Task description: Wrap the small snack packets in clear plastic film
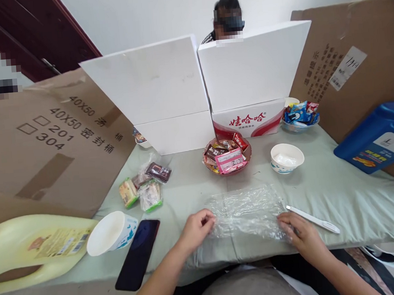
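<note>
A crinkled sheet of clear plastic, perhaps a bag, lies on the cloth in front of me. My left hand has its fingers closed at the plastic's left edge, thumb and forefinger pinched together. At the right edge my right hand is closed on the plastic between thumb and fingers. Just beyond my right hand lies a slim white tool, like a small knife or cutter; its kind is unclear. A paper bowl with something whitish inside stands behind the plastic, to the right.
A pink glass bowl of wrapped snacks stands mid-table. On the left are packaged snacks, a tilted paper bowl, a phone and a yellow jug. A blue bottle leans right. White boxes screen a person.
</note>
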Tool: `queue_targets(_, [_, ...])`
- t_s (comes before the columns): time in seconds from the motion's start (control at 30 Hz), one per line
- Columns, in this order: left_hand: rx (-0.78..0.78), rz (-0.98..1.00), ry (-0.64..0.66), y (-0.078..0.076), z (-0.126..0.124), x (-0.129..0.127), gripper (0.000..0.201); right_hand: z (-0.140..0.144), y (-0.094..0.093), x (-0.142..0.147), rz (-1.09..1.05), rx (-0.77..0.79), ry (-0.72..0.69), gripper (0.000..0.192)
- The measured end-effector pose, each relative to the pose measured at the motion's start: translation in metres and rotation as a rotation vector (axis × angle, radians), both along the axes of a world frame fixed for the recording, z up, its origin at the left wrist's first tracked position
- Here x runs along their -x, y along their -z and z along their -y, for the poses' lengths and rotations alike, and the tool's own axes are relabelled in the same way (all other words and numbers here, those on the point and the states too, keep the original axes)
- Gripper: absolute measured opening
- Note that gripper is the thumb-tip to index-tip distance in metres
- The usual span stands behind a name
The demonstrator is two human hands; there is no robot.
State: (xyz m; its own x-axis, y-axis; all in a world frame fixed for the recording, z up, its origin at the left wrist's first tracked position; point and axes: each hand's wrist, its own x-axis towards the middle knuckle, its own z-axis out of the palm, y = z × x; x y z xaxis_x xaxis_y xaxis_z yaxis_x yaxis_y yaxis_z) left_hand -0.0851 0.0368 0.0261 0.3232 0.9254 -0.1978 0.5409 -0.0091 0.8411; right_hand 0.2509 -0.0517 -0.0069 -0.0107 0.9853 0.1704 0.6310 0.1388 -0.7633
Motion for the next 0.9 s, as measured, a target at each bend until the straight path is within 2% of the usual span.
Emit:
queue_targets(0.1, [0.055, -0.012, -0.186, 0.011, -0.022, -0.011, 0.013, -0.017, 0.009, 0.006, -0.108, 0.102, 0.197, 0.032])
queue_targets(0.17, [0.008, -0.062, -0.252, 0.016, -0.029, -0.018, 0.010, -0.026, 0.011, 0.011, -0.151, 0.131, 0.247, 0.048])
queue_targets(0.23, [-0.028, -0.074, -0.270, 0.018, -0.031, -0.022, 0.009, -0.031, 0.009, 0.014, -0.131, 0.125, 0.248, 0.054])
queue_targets(0.37, [-0.005, -0.001, -0.249, 0.017, -0.032, -0.021, 0.012, -0.036, 0.006, 0.013, 0.022, 0.081, 0.232, 0.043])
queue_targets(0.57, [0.189, 0.176, -0.304, 0.021, -0.045, -0.010, 0.024, -0.040, 0.021, 0.013, 0.347, 0.002, 0.233, 0.042])
queue_targets(0.8, [0.051, 0.099, -0.404, 0.028, -0.044, -0.013, 0.023, -0.035, 0.019, 0.014, 0.577, -0.088, 0.219, 0.037])
queue_targets(0.9, [-0.076, -0.068, -0.368, 0.029, -0.036, -0.018, 0.022, -0.035, 0.021, 0.010, 0.684, -0.114, 0.223, 0.035])
